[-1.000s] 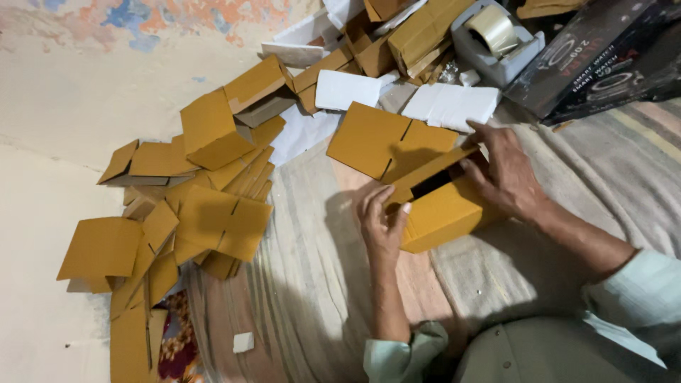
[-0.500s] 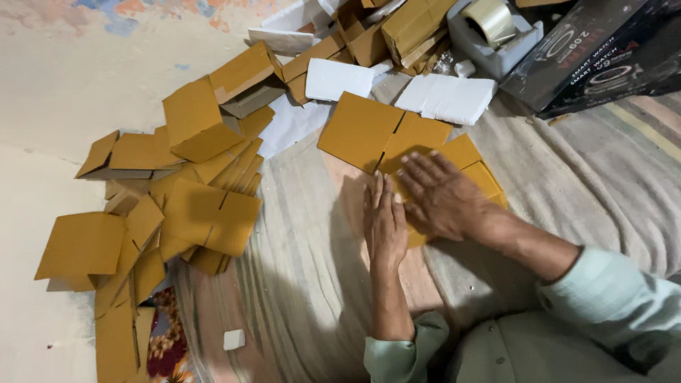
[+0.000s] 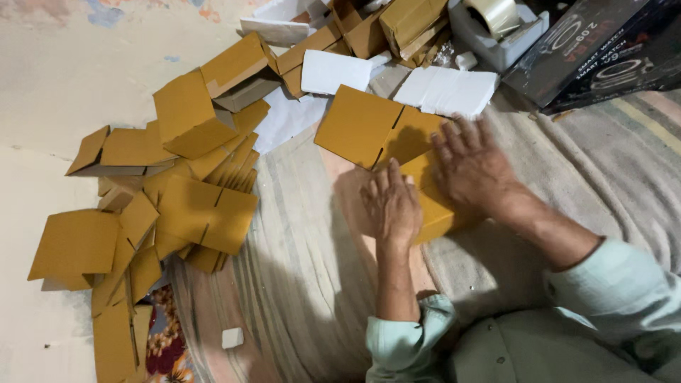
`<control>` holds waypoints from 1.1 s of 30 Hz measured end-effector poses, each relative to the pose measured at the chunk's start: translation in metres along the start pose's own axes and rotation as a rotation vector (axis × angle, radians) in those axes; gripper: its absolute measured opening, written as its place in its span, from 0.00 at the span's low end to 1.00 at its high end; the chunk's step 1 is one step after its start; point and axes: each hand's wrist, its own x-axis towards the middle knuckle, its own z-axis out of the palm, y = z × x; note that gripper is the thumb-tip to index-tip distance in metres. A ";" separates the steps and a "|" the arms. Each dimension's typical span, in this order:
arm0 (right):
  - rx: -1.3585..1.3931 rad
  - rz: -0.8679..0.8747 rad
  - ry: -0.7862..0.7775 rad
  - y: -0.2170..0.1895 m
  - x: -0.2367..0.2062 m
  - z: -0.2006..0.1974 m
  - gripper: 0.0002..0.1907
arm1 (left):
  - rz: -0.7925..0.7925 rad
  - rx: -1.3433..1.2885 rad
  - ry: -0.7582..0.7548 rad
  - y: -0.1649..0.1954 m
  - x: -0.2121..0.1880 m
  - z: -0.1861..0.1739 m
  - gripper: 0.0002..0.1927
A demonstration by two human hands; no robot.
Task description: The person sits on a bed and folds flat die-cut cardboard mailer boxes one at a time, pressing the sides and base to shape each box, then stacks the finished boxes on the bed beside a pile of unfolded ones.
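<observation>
A flattened mustard-yellow cardboard box lies on the striped cloth in front of me. My left hand presses palm-down on its near left edge, fingers spread. My right hand lies flat on the near right part, fingers apart. Both palms rest on the cardboard; neither hand grips it.
A heap of flat and folded yellow boxes covers the floor at left. White foam sheets lie behind the box. A tape dispenser and black printed cartons stand at the back right. A small white block sits near the front.
One second ago both hands held a raised, partly open box. It has since been pushed down flat, and both palms now press on it.
</observation>
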 end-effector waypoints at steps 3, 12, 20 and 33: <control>-0.042 0.100 0.018 0.018 0.001 -0.002 0.37 | -0.102 -0.016 -0.006 -0.002 0.004 -0.002 0.28; 0.105 -0.171 -0.047 0.014 0.033 -0.018 0.19 | 0.130 -0.008 0.107 0.022 0.042 0.006 0.11; 0.237 -0.391 0.481 0.023 0.033 -0.010 0.18 | 0.070 0.049 0.171 0.038 0.044 0.008 0.12; 0.173 -0.252 0.181 0.028 0.035 -0.007 0.20 | 0.081 0.072 0.202 0.042 0.047 0.012 0.13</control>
